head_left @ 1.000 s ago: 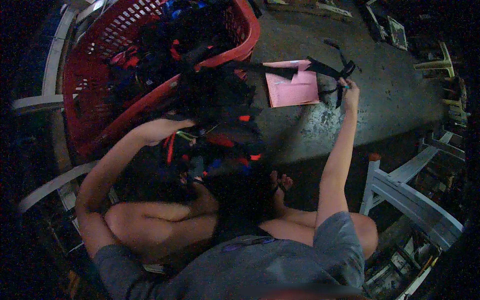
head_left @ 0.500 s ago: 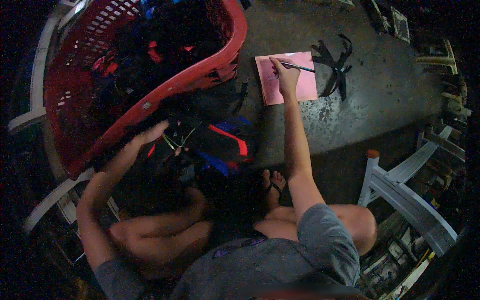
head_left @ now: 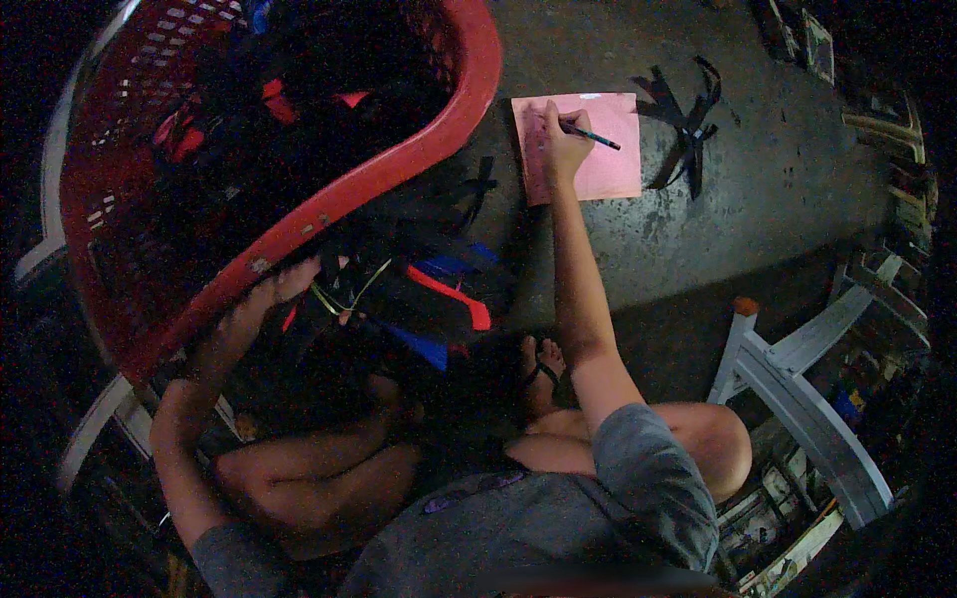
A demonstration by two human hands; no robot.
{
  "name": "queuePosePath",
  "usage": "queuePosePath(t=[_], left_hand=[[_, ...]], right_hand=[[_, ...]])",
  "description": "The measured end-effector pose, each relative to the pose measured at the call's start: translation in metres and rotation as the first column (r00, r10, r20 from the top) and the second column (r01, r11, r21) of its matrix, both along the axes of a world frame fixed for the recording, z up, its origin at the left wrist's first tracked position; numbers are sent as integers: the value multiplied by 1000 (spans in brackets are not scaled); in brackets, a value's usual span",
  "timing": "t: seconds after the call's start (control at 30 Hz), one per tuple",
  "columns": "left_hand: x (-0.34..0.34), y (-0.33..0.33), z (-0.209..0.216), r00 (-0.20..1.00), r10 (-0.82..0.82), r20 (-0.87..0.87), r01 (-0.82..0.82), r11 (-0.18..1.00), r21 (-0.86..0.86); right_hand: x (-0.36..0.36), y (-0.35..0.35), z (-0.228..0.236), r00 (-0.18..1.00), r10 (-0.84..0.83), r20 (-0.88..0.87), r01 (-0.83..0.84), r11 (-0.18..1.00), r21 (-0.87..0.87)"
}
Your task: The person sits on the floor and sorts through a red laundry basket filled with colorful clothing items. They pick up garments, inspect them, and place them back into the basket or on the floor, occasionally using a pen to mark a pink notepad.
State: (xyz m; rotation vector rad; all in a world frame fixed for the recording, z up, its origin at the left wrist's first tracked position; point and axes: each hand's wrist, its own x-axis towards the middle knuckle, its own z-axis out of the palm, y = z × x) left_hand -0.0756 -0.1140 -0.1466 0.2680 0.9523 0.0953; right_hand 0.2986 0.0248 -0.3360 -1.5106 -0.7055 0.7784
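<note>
Your right hand (head_left: 566, 148) is closed around a slim dark pen (head_left: 604, 143), over the square pink paper (head_left: 608, 177) that lies on the worn grey floor (head_left: 618, 254). Nothing visibly holds that paper down, so a sideways push of your wrist could skew it and spoil a stroke. The loose bundle of flat black straps (head_left: 688, 137) lies right at its edge, and a snagged strap could drag a corner. Your left hand (head_left: 296, 280) is by the rim of the red plastic basket (head_left: 344, 197), at the dark tangled heap of straps (head_left: 424, 221); a pull there could catch the thin pale cords (head_left: 349, 299) or the flat red strip (head_left: 454, 297). Your left fingers are blurred and partly lost in shadow, so I cannot tell whether they grip anything. Your right hand covers part of the paper, any marks are too faint to make out, and the basket is cut off at the top, its contents mostly black.
</note>
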Motion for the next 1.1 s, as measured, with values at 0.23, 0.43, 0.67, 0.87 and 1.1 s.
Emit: queuePosePath(t=[0.23, 0.43, 0.67, 0.87, 1.1], left_hand=[[0, 6, -4, 1000, -5, 21, 5, 1000, -11], [-3, 19, -13, 999, -5, 49, 5, 1000, -7], [-2, 29, -14, 998, -13, 66, 13, 1000, -3], [-1, 35, -22, 996, -12, 85, 13, 1000, -7], [8, 45, -31, 992, -28, 119, 28, 1000, 7]], right_hand=[[1, 7, 13, 984, -28, 178, 37, 998, -47], [-8, 6, 21, 999, -44, -31, 41, 995, -89], [-19, 5, 31, 988, -47, -150, 47, 999, -2], [-19, 6, 23, 997, -53, -53, 53, 999, -3], [-12, 3, 13, 998, -44, 45, 46, 998, -46]])
